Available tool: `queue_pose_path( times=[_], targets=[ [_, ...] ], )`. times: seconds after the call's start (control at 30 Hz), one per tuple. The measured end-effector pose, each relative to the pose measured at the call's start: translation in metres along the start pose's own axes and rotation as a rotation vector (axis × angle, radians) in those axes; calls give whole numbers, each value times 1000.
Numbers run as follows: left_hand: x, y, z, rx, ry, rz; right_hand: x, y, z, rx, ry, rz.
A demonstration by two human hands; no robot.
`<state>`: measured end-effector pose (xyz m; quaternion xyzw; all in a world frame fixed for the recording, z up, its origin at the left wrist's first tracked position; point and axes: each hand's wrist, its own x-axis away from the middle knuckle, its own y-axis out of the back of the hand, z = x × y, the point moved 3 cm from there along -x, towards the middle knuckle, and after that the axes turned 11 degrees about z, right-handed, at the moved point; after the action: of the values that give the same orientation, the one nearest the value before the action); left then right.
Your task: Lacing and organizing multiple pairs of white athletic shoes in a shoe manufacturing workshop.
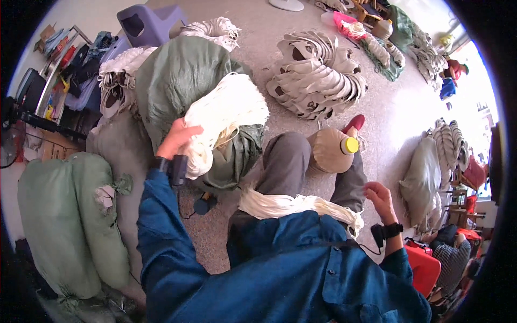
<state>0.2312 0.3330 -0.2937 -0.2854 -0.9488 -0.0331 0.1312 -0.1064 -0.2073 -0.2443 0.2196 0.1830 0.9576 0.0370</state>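
My left hand [180,138] is closed on the near edge of a thick bundle of white shoelaces [231,102], which lies on a stuffed green woven sack [172,70]. A second bundle of white laces [296,205] is draped across my lap. To the right of my knee, my right hand [381,200] hangs in the air with its fingers curled toward the thumb; whether anything thin is between them is too small to make out. Between my legs stands a beige, round-bodied jug [329,152] with a yellow cap.
Ahead on the floor sits a coiled stack of pale grey shoe uppers [318,78]. Full green sacks [70,220] lie at the left, below a cluttered rack [59,75]. A purple plastic chair [151,24] stands behind. At right are another sack [420,180], a red stool [423,269] and another person [452,264].
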Motion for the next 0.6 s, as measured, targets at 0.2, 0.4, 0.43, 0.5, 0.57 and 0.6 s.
queue_pose_path(
  times=[0.2, 0.4, 0.43, 0.5, 0.57, 0.6],
  targets=[
    [35, -9, -41, -435, -540, 46, -12, -22, -15, -19, 52, 73],
    [16, -45, -95, 282, -72, 30, 7, -14, -44, -119, 10, 13],
    [14, -53, -115, 277, -68, 28, 6, -14, -50, -180, -5, 10],
    [-1, -58, -138, 201, 86, 64, 6, -17, -55, -173, -5, 4],
    [-24, -44, -156, -172, -33, 117, 7, -20, -59, -161, -3, 0],
    [-32, -47, -176, -459, -64, 100, 8, -20, -63, -154, -15, 10]
  ],
)
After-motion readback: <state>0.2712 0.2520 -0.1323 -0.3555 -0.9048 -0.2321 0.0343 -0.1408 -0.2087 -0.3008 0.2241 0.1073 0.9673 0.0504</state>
